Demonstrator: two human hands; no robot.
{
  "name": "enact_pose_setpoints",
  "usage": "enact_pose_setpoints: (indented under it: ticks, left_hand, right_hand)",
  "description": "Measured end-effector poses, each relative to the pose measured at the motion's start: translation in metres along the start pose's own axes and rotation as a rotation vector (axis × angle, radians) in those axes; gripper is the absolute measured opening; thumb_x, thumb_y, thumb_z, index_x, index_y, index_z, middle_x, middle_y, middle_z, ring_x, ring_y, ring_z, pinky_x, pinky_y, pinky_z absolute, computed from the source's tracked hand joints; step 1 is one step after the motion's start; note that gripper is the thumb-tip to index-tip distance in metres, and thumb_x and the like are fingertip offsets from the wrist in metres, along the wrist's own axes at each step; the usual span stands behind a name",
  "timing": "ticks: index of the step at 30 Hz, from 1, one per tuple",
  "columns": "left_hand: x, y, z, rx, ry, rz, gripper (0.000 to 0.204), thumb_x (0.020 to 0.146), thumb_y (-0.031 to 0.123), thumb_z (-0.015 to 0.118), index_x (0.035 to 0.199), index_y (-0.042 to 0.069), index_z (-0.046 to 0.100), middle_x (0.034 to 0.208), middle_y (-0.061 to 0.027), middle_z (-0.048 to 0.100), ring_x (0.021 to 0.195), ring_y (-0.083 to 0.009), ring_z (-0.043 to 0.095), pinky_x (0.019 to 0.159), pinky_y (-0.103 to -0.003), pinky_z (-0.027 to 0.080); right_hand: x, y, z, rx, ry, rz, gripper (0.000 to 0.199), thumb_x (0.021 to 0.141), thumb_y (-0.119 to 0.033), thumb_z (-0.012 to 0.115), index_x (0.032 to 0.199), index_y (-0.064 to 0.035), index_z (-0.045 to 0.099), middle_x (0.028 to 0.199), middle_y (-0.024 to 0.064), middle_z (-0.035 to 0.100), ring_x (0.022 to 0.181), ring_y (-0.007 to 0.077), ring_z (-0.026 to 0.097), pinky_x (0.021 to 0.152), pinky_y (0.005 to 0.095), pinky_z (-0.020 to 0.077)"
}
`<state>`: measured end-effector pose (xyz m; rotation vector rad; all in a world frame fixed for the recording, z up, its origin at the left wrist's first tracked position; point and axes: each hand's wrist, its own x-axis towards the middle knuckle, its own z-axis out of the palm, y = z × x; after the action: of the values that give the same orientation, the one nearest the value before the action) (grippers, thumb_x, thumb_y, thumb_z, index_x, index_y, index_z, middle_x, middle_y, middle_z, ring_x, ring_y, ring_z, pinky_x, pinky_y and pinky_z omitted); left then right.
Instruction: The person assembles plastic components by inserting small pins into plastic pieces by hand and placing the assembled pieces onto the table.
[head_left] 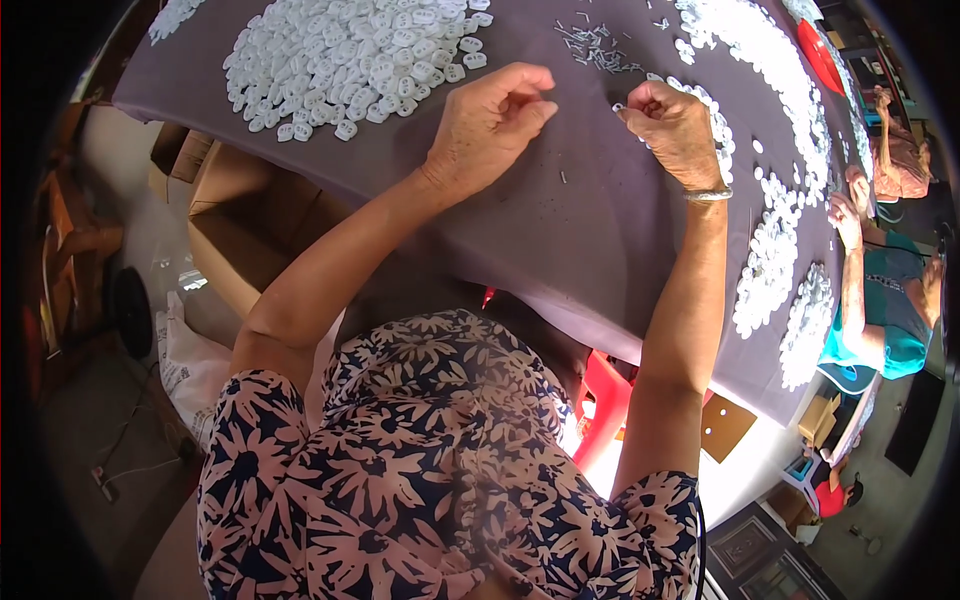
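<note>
My left hand [490,128] hovers over the dark tablecloth, its thumb and forefinger apart and nothing seen between them. The other fingers are curled, and part of the palm is hidden. My right hand [680,135], with a bracelet at the wrist, pinches a small whitish piece [618,107] between thumb and fingertips; the piece is too small to tell its kind. Left of my left hand lies a big heap of white plastic pieces with small holes [350,65]. Small metal pins [597,50] are scattered beyond and between my hands. Small white round pieces [722,130] lie beside and partly behind my right hand.
More white pieces [770,250] run along the table's right side, near a red dish [820,55]. Another person in teal [900,310] works at that side. An open cardboard box [240,225] stands below the left edge, and a red stool [605,405] is under the table.
</note>
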<state>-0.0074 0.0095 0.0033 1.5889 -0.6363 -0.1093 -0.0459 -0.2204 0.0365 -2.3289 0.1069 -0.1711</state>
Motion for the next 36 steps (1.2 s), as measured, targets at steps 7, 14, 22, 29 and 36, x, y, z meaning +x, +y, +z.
enact_pose_setpoints:
  ticks: [7, 14, 22, 29, 36]
  left_hand:
    - [0.004, 0.004, 0.000, -0.107, -0.020, 0.001, 0.043, 0.083, 0.003, 0.065, 0.123, 0.006, 0.051, 0.099, -0.0050, 0.061, 0.089, -0.0110, 0.059, 0.074, -0.023, 0.051]
    - [0.005, 0.002, -0.006, -0.145, -0.072, -0.057, 0.039, 0.084, 0.004, 0.064, 0.121, 0.006, 0.052, 0.089, -0.0012, 0.062, 0.076, -0.0067, 0.057, 0.067, -0.021, 0.048]
    - [0.008, 0.004, -0.013, -0.306, -0.148, -0.155, 0.038, 0.087, 0.010, 0.063, 0.124, 0.007, 0.052, 0.090, -0.0017, 0.063, 0.077, -0.0079, 0.058, 0.066, -0.023, 0.048]
    - [0.009, 0.006, -0.017, -0.499, -0.231, -0.223, 0.046, 0.089, 0.011, 0.061, 0.131, 0.006, 0.044, 0.094, -0.0029, 0.063, 0.084, -0.0115, 0.059, 0.071, -0.027, 0.049]
    - [0.010, -0.003, -0.019, -0.650, -0.192, -0.326, 0.044, 0.089, 0.009, 0.061, 0.130, 0.005, 0.045, 0.092, -0.0029, 0.061, 0.082, -0.0114, 0.058, 0.073, -0.027, 0.049]
  right_hand:
    - [-0.006, -0.031, 0.027, 0.412, -0.075, -0.100, 0.003, 0.082, 0.001, 0.063, 0.082, -0.0020, 0.063, 0.073, -0.0070, 0.054, 0.066, 0.0008, 0.046, 0.058, 0.0159, 0.0380]
    - [-0.009, -0.041, 0.037, 0.380, -0.115, -0.119, 0.005, 0.082, 0.001, 0.060, 0.085, -0.0023, 0.064, 0.076, -0.0068, 0.055, 0.067, 0.0004, 0.046, 0.057, 0.0162, 0.0371]
    - [-0.005, -0.031, 0.037, 0.581, -0.221, -0.108, 0.009, 0.087, -0.005, 0.061, 0.096, -0.0055, 0.064, 0.077, -0.0040, 0.055, 0.065, 0.0042, 0.044, 0.055, 0.0184, 0.0354]
    - [-0.006, -0.032, 0.039, 0.764, -0.300, -0.072, 0.022, 0.088, -0.011, 0.064, 0.110, -0.0081, 0.062, 0.088, -0.0013, 0.059, 0.069, 0.0050, 0.045, 0.053, 0.0198, 0.0317]
    - [-0.011, -0.049, 0.048, 0.775, -0.225, -0.129, 0.021, 0.084, -0.010, 0.069, 0.104, -0.0065, 0.066, 0.082, -0.0018, 0.062, 0.072, 0.0064, 0.054, 0.062, 0.0205, 0.0449]
